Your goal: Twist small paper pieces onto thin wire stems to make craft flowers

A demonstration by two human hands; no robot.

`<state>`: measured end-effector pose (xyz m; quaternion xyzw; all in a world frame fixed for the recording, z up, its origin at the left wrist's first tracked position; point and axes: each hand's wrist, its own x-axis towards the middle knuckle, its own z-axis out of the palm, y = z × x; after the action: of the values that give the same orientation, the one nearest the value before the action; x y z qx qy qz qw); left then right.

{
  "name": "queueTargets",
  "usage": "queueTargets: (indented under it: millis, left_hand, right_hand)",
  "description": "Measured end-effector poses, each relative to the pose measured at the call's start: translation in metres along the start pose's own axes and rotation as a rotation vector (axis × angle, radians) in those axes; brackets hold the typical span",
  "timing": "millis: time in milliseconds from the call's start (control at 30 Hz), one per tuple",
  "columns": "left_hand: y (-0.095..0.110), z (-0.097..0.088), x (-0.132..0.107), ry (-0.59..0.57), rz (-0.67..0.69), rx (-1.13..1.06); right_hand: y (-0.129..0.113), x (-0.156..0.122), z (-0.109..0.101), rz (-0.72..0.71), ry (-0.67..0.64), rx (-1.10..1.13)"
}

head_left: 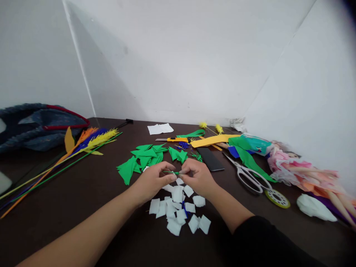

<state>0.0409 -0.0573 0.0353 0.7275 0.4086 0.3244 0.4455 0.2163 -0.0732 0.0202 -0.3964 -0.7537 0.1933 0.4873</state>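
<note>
Close together over the middle of the table are my left hand and my right hand, both with fingers pinched. A thin green piece, like a small twisted paper stem, runs between their fingertips; its ends are hidden by the fingers. Small white paper squares lie scattered below my hands. Just beyond my left hand is a pile of cut green paper pieces, and a smaller green cluster lies past the fingertips. A dark phone rests beyond my right hand.
Scissors and a tape roll lie to the right, near dolls and a white wad. A yellow cutter with its blade out lies behind. Coloured paper wheat stalks and a denim bag are left.
</note>
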Motion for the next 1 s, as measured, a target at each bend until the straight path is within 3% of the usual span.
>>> queueTargets:
  millis: [133, 300, 400, 600, 767, 933, 1000]
  left_hand:
    - [0.003, 0.009, 0.0, 0.03, 0.01, -0.045]
    - [0.004, 0.008, -0.002, 0.068, 0.029, -0.035]
    - [0.002, 0.007, -0.003, 0.078, 0.043, 0.009]
    - [0.001, 0.008, -0.004, 0.102, 0.037, -0.023]
    - [-0.002, 0.009, -0.002, 0.072, -0.058, -0.28]
    - [-0.005, 0.005, -0.001, 0.022, -0.131, -0.469]
    - [-0.006, 0.002, -0.001, 0.023, -0.119, -0.471]
  right_hand:
    - [-0.002, -0.001, 0.0, 0.05, 0.011, 0.063]
    - [-0.001, -0.001, 0.007, 0.414, -0.004, 0.367]
    - [0.0, -0.001, 0.018, 0.527, -0.032, 0.475]
    - [-0.003, 0.001, 0.029, 0.462, 0.082, 0.408]
    - [-0.006, 0.001, 0.024, 0.363, 0.082, 0.228]
    - [-0.013, -0.001, 0.018, 0.035, 0.085, -0.102]
    - [-0.013, -0.002, 0.018, -0.003, 0.118, -0.128]
